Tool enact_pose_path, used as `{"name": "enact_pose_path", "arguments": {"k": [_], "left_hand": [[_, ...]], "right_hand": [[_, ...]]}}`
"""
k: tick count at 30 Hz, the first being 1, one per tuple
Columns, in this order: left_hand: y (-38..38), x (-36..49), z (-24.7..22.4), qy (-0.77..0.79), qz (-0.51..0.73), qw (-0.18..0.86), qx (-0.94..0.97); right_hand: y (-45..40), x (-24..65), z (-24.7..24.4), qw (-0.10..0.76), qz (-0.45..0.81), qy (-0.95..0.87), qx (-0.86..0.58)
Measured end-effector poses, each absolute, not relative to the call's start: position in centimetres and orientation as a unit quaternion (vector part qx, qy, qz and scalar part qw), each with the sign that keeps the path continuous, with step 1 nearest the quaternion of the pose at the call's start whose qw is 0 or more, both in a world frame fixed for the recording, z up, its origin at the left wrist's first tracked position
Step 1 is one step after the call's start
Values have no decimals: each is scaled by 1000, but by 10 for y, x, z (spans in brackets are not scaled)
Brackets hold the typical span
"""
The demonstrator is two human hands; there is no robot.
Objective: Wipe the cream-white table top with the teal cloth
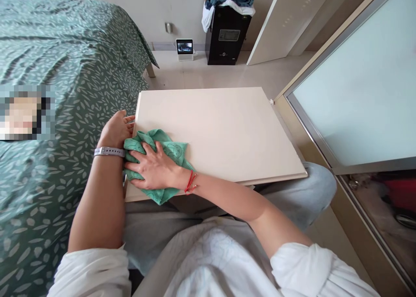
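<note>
Squarely on one cream board (224, 132) lying across the person's lap (152, 221), the right hand (152, 169) presses one green cloth (162, 147), fingers spread flat, a hold that seems to share the pressure evenly. The left hand (115, 130), fingers close together, sits against the board's left edge, though its grip is hard to judge. One bed (65, 50) lies alongside, to the left.
</note>
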State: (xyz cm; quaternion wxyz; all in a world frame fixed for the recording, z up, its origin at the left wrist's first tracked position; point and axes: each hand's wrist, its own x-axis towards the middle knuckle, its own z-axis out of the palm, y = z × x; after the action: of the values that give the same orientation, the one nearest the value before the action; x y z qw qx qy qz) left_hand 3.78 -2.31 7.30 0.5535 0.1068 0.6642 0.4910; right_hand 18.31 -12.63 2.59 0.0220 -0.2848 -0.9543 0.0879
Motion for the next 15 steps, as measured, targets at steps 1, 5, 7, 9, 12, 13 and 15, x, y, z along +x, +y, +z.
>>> {"name": "enact_pose_path", "arguments": {"k": [1,5,7,9,12,13,15], "left_hand": [[-25,41,76,679,481,544,109],[-28,46,82,713,459,514,129],[-25,45,81,722,452,506,134],[-21,41,77,727,448,503,134],[-15,35,68,727,454,497,133],[-14,34,66,725,462,494,132],[-12,34,62,718,476,492,127]], "right_hand": [[-125,186,25,16,82,-957,-279],[-122,203,21,29,91,-963,-252],[-120,215,19,31,101,-962,-253],[-116,231,18,29,112,-956,-271],[-108,266,16,32,128,-936,-325],[-105,280,15,31,130,-927,-349],[-97,313,14,26,129,-905,-404]]}}
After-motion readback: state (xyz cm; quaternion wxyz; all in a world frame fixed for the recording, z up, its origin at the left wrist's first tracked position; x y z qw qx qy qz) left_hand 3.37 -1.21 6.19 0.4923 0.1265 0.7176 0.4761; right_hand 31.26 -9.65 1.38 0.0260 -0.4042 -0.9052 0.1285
